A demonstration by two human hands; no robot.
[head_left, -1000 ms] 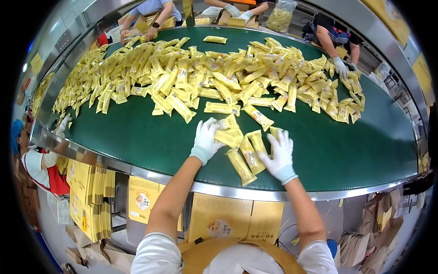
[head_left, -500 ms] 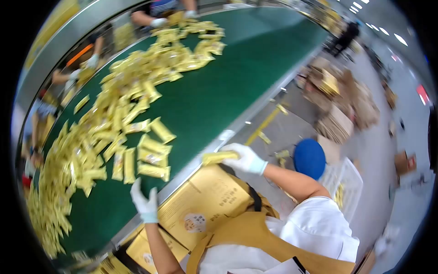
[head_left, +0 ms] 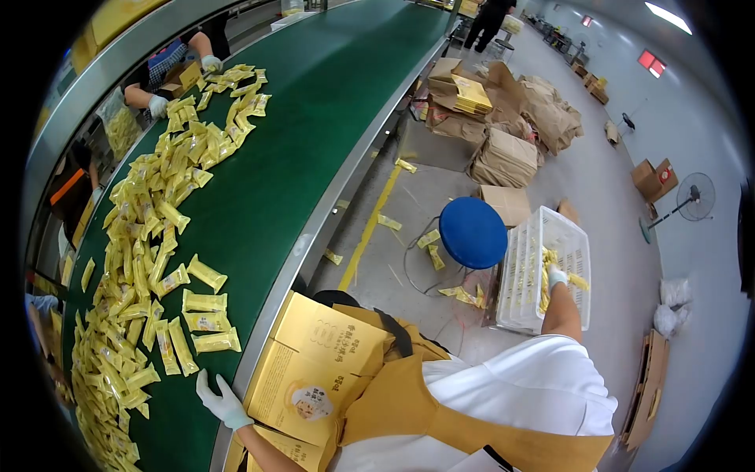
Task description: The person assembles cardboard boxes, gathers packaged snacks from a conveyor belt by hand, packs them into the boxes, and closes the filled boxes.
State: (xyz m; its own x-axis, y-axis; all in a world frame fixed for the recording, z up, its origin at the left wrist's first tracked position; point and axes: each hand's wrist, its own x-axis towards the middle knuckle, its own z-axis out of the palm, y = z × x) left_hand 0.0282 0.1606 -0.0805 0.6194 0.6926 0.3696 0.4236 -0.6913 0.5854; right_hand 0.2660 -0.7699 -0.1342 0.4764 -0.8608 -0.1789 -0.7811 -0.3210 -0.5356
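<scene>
At half past seven, left hand [head_left: 224, 403] wide by belt [head_left: 275, 157] edge, packets [head_left: 207, 322] at eight, right hand [head_left: 557, 276] at three in crate [head_left: 519, 277] (grip: can't tell)

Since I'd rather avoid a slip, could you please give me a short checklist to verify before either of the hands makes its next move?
1. Right hand inside the walls of the white crate: ok.
2. Right hand's grip on the yellow packet beside it: cannot tell; held or let go is unclear.
3. Left hand free: ok; fingers spread, no packet in it.
4. Loose packets near the left hand: ok; a few lie on the green belt close to its fingertips.
5. Floor free of litter: not ok; yellow packets or wrappers lie around the blue stool.
</scene>
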